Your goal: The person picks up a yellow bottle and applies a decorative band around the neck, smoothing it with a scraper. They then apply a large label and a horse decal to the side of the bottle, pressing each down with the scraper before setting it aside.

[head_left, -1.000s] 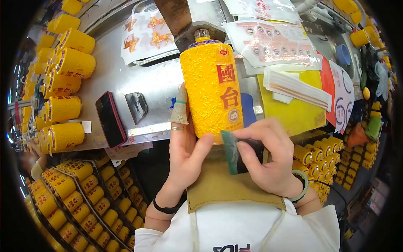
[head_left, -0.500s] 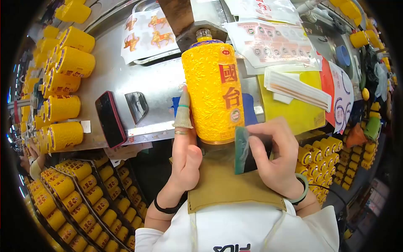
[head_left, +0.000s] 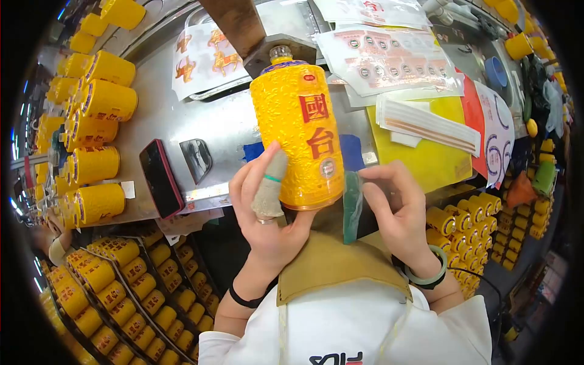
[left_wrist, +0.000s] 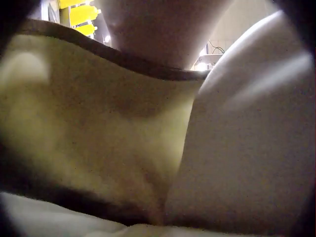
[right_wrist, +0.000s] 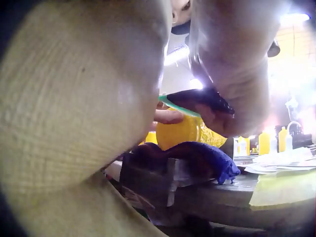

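A yellow embossed bottle with red characters lies on its back over a blue cloth, neck toward a metal holder. My left hand holds its lower left side, a fabric finger cot on one finger and the thumb at the base. Between thumb and fingers my right hand pinches a flat green-and-black pad, upright beside the bottle's lower right edge. The right wrist view shows this pad close to the bottle base. Mostly apron fills the left wrist view.
Yellow bottles line the left of the metal table, near a phone and a dark shiny piece. Horse-sticker sheets lie behind. Label sheets and a yellow sheet are at right. Racked bottles stand below.
My left hand has shifted from beside the bottle to holding its lower side, and the bottle's base is slightly turned. The pad has turned more edge-on beside it.
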`<move>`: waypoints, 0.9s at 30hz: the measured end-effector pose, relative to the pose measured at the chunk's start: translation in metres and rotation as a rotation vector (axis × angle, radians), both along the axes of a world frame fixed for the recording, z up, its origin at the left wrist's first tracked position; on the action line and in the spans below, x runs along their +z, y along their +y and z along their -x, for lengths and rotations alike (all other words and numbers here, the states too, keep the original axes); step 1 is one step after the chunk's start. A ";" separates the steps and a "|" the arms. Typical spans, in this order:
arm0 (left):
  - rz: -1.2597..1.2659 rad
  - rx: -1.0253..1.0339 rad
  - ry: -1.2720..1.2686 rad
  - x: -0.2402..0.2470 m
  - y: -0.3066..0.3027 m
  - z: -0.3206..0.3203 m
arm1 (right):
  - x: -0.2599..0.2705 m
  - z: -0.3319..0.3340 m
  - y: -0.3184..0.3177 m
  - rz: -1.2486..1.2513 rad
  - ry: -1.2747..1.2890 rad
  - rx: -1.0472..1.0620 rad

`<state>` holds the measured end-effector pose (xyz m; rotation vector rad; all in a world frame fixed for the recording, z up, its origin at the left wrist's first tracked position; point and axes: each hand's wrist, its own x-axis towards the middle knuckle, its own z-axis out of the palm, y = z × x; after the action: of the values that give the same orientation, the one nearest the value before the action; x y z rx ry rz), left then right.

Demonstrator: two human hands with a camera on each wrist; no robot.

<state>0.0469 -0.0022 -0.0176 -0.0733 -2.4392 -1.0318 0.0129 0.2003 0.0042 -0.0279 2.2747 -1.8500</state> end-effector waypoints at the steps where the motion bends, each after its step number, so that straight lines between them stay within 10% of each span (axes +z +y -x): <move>1: 0.064 0.008 -0.016 0.004 -0.003 0.000 | -0.001 0.001 0.003 0.001 0.001 -0.005; 5: -0.407 -0.016 -0.098 -0.019 -0.006 -0.012 | -0.003 0.012 0.016 -0.058 -0.013 0.044; 14: -0.336 -0.040 -0.102 -0.018 -0.007 -0.009 | 0.022 0.033 0.002 0.130 0.108 0.048; 19: -0.419 -0.006 -0.153 -0.020 -0.001 -0.006 | 0.025 0.045 0.008 -0.248 0.796 0.353; 27: -0.541 0.021 -0.168 -0.023 -0.004 -0.006 | 0.034 0.031 0.002 -0.253 1.013 0.579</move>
<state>0.0527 -0.0064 -0.0406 0.2263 -2.2063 -1.7052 -0.0183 0.2019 0.0380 -1.7069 2.5696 -1.3324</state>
